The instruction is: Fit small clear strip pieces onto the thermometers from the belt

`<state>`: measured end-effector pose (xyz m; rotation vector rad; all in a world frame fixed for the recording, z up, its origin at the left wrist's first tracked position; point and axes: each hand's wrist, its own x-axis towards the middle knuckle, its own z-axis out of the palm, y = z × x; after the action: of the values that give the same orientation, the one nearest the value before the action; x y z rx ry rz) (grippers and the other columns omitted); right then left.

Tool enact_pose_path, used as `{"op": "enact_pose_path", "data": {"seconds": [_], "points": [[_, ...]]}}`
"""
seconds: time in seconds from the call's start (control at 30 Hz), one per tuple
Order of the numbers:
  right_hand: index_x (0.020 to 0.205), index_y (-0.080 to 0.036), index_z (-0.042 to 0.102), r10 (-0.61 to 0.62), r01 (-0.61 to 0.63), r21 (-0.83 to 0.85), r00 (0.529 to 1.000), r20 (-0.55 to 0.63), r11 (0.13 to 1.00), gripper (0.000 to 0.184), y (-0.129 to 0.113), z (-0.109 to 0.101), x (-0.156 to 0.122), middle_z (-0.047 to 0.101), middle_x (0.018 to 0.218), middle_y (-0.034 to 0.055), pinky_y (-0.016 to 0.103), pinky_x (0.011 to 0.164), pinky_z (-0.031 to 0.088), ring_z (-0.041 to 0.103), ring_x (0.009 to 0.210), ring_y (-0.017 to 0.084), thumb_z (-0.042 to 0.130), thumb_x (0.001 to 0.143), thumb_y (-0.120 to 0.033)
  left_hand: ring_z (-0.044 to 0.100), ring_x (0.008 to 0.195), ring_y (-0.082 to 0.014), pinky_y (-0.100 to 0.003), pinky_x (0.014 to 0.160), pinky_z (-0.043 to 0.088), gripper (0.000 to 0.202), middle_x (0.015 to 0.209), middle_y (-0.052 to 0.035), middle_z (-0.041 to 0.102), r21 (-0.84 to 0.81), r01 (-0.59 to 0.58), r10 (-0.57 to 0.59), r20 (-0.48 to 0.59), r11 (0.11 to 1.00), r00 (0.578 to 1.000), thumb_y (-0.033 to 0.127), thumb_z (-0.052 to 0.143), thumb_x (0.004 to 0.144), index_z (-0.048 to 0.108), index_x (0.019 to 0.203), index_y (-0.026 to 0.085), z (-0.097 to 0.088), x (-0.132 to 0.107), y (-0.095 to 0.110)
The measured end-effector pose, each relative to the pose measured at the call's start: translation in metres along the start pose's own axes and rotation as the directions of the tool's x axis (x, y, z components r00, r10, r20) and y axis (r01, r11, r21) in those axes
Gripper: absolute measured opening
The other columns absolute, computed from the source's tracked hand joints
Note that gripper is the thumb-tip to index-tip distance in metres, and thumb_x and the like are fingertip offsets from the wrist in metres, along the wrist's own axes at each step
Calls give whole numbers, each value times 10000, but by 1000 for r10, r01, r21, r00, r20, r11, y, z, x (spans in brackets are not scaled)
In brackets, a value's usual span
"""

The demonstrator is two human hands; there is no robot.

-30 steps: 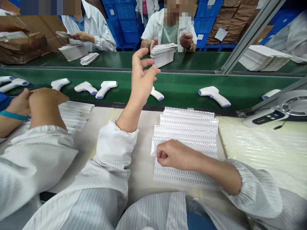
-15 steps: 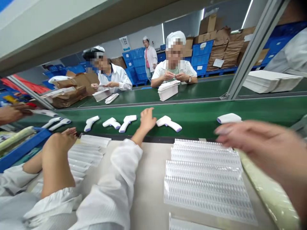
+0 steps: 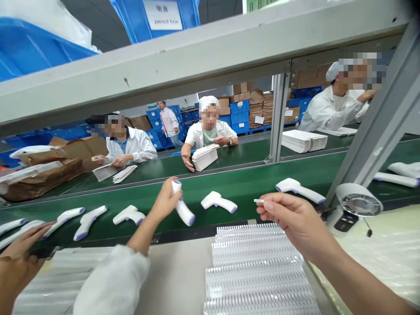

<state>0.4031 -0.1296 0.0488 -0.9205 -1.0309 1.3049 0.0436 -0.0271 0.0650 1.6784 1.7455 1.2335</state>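
Note:
My left hand (image 3: 166,200), in a white sleeve, grips a white and purple infrared thermometer (image 3: 184,211) over the green belt. Between the thumb and fingers of my right hand (image 3: 292,214) is a small white strip (image 3: 259,201); its exact kind is unclear. Another gun-shaped thermometer (image 3: 219,202) lies on the belt between my hands, and a further thermometer (image 3: 300,190) lies behind my right hand. Below that hand, rows of white ribbed plastic pieces (image 3: 252,262) cover part of the bench.
At the left, a co-worker's hand (image 3: 28,249) reaches over thermometers (image 3: 90,222) on the belt (image 3: 249,186). A small white fan (image 3: 356,210) stands by the slanted metal post (image 3: 377,131). A shelf beam (image 3: 157,65) crosses overhead. Co-workers sit opposite, near a stack of white cards (image 3: 206,158).
My left hand has closed on a thermometer. My right hand has moved inward, and its pinched white strip now shows clearly. The view has turned right, bringing the fan into sight.

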Motion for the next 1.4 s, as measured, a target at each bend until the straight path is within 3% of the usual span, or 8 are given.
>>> {"op": "enact_pose_path", "data": {"seconds": [0.13,0.23,0.33,0.63,0.83,1.03,1.27,1.4], "points": [[759,-224,805,-28,24,64,998,54,998,310,-6,8,-6,758,838,65,348,712,555,671,749,199,913,672,-501,659,905,-242,-342,695,538,620,1067,-51,594,-272,-3,57,189,962,980,376,564,818,398,1405,261,59,-74,60],[665,-222,764,-89,81,101,993,78,992,276,-9,17,-16,743,895,54,334,691,551,654,724,177,910,676,-455,621,840,-198,-312,691,514,620,1030,-31,576,-636,223,96,427,739,899,378,668,790,410,1346,292,98,-132,100],[636,-222,742,-106,94,109,989,102,990,240,-10,21,-23,726,938,50,327,644,537,622,704,169,887,689,-407,542,740,-146,-268,671,458,529,919,-1,554,-682,301,120,497,667,859,347,698,809,456,1274,278,116,-162,120],[608,-226,739,-106,106,15,991,81,994,110,-4,25,-20,696,947,58,340,743,505,618,845,212,812,667,-283,569,745,-142,-266,659,508,428,1128,-45,582,-649,202,101,398,733,912,414,671,883,492,1249,284,128,-168,113],[611,-220,738,-100,100,5,992,73,995,109,-5,26,-22,690,958,58,329,738,519,631,850,207,808,667,-282,620,1021,-214,-312,844,522,451,1264,-73,588,-640,181,110,388,746,915,407,650,891,486,1292,280,126,-171,113],[622,-221,735,-130,132,-34,990,62,991,107,-6,26,-24,696,933,55,318,697,545,665,867,221,813,662,-283,574,1199,-267,-359,975,457,497,1320,-73,572,-617,277,21,429,736,903,485,603,918,448,1346,286,125,-173,114],[669,-225,746,-168,171,-25,982,87,985,107,-5,28,-27,703,922,46,299,664,546,670,832,202,816,713,-293,563,1069,-239,-337,906,462,473,1215,-65,567,-542,220,7,385,811,923,572,534,968,462,1331,278,122,-174,114],[672,-205,709,-115,112,38,991,63,993,214,-2,28,-25,675,974,37,293,681,535,649,808,174,879,683,-334,539,1060,-230,-328,895,458,471,1249,-66,537,-546,141,71,348,826,935,585,536,973,470,1329,283,121,-171,105]]}}
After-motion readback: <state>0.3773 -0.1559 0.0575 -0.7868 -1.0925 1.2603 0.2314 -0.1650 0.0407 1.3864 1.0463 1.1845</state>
